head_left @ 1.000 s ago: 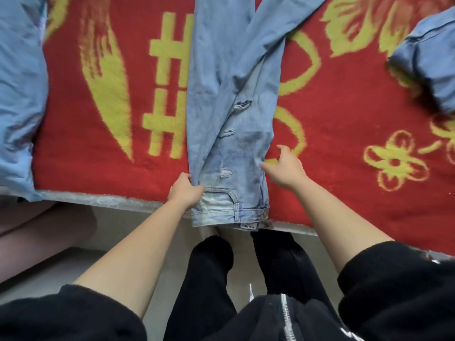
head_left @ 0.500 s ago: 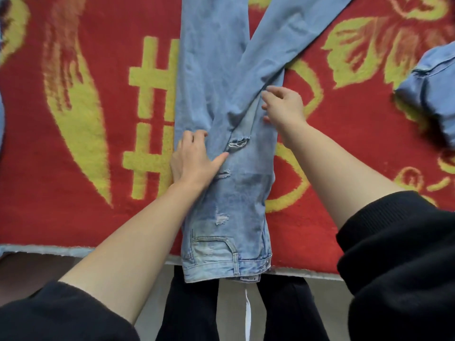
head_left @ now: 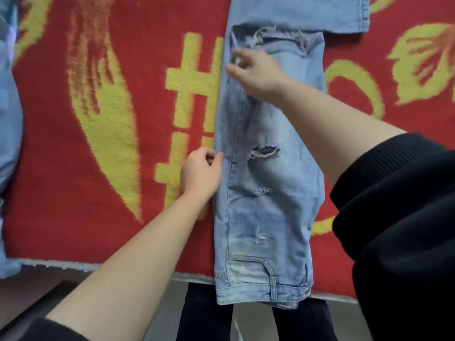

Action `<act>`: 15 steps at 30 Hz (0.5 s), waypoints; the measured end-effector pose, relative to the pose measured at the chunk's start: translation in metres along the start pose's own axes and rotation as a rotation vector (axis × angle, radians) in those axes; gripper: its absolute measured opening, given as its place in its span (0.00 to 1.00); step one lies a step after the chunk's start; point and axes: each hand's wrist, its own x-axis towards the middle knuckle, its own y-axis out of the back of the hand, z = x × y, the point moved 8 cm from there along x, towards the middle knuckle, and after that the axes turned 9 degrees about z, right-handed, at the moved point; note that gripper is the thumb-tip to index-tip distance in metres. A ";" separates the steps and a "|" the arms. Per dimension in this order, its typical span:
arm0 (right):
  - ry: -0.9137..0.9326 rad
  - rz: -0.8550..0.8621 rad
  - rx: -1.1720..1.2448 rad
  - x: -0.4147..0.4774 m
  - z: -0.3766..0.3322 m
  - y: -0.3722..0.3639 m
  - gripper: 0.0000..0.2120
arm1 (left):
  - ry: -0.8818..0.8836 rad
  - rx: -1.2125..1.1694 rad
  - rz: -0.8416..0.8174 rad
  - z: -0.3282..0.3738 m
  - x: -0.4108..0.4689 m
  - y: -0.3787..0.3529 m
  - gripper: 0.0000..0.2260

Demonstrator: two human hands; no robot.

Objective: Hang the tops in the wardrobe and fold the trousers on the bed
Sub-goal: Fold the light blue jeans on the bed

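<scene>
A pair of light blue ripped jeans lies lengthwise on the bed, folded leg over leg, its waistband hanging over the bed's near edge. My left hand pinches the left side seam of the jeans about halfway up. My right hand is blurred over the upper left part of the jeans, fingers curled at the fabric below a large frayed knee rip. Whether it holds the cloth is unclear.
The bed is covered by a red blanket with yellow patterns. Another light blue garment lies along the left edge. The bed's near edge runs across the bottom, with my black-trousered legs below it.
The jeans' legs, splayed before, now lie stacked straight. My right hand moved up and left across the jeans; my left hand shifted from pressing on the denim to pinching its left seam.
</scene>
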 end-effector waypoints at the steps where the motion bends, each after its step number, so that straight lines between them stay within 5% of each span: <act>1: 0.029 -0.015 -0.082 0.000 0.001 -0.006 0.23 | 0.049 -0.030 0.004 -0.005 0.003 0.000 0.07; 5: -0.001 0.160 0.043 -0.010 0.019 0.002 0.20 | 0.060 -0.080 0.037 0.003 0.014 0.001 0.09; 9: 0.008 0.400 -0.144 -0.014 0.048 0.036 0.19 | 0.052 -0.194 0.027 0.036 0.036 -0.003 0.19; 13: -0.076 0.300 -0.384 -0.005 0.083 0.041 0.25 | 0.069 -0.263 -0.042 0.076 0.074 -0.018 0.28; 15: -0.041 0.325 -0.476 -0.004 0.091 0.042 0.29 | 0.126 -0.386 -0.091 0.094 0.094 -0.026 0.25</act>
